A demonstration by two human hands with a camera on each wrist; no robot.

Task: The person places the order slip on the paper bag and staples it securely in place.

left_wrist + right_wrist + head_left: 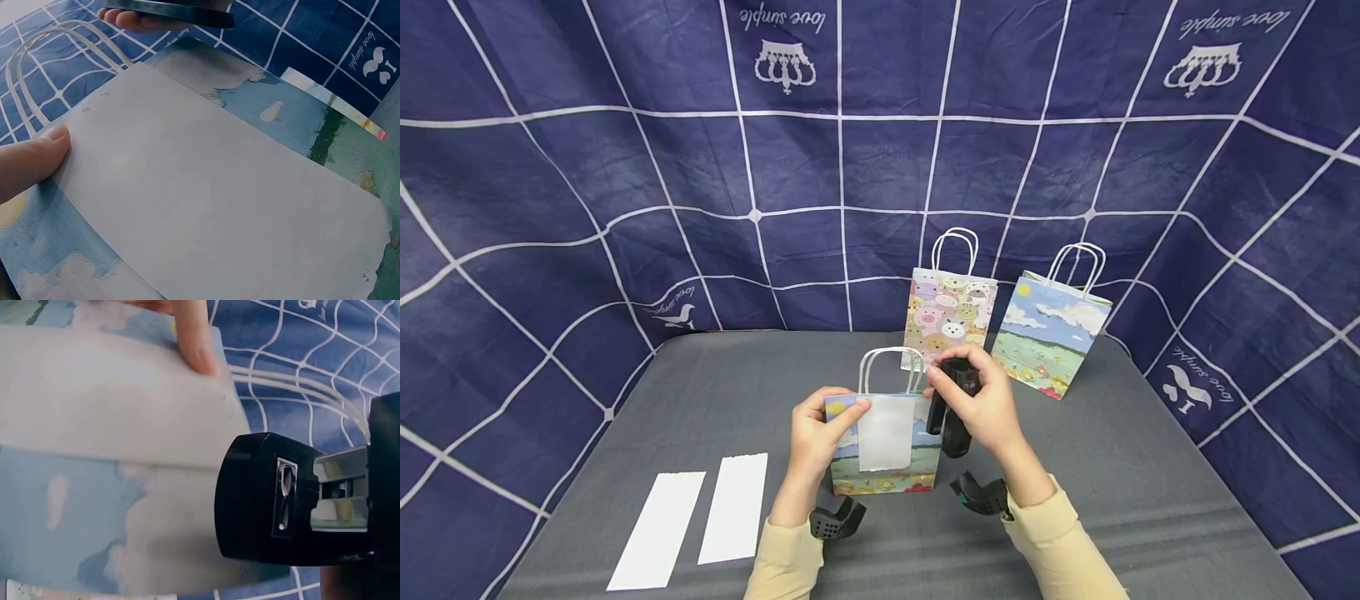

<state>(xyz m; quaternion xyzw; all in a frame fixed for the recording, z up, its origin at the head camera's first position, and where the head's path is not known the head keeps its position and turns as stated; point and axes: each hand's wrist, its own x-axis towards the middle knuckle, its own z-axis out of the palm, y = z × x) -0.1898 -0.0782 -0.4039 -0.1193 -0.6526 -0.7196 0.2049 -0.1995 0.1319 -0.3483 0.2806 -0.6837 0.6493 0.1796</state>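
Observation:
A paper gift bag (842,467) printed with sky and meadow stands in front of me, its white twisted handles (867,367) upright. White paper (886,442) lies flat over its front, reaching up to the top edge. My left hand (816,429) pinches paper and bag at the upper left, thumb (50,150) on the paper. Small marks show on the paper near that edge. My right hand (981,392) grips a black stapler (957,417) beside the bag's upper right corner. In the right wrist view the stapler's metal plate (286,494) faces the camera, its jaws apart.
Two white paper strips (657,529) lie on the grey table (760,417) at the left. At the back stand an animal-print gift bag (951,312) and another meadow-print bag (1052,333), leaning near the blue checked cloth (880,167).

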